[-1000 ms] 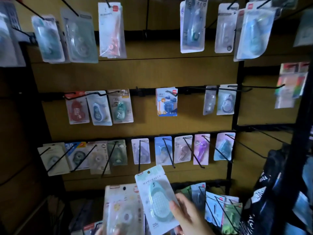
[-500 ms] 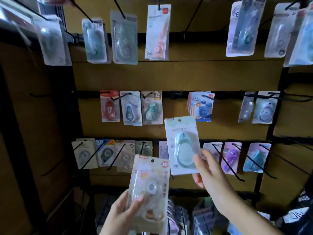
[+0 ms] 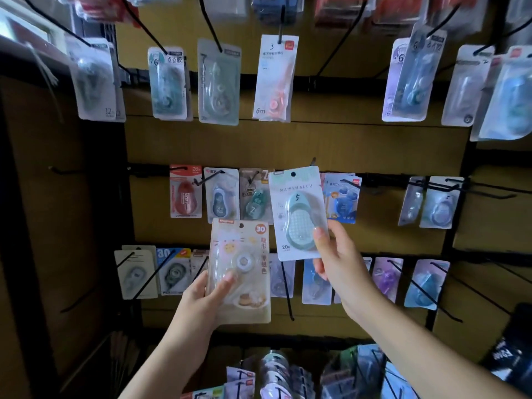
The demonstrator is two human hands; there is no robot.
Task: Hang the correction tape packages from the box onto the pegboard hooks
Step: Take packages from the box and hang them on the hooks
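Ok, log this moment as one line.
left hand: holds cream package, low | right hand: holds teal package up at middle row | hang hole: not on a hook

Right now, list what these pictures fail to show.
- Head view: the box is not in frame.
- The hook behind the mint package held by the right hand: only its tip shows.
- Left hand: its cream package hides the row behind.
- Top-row packages: blurred, cut off.

Two hands (image 3: 201,295) (image 3: 336,263); two held packages (image 3: 241,272) (image 3: 298,211); six middle-row hung packages (image 3: 185,191).
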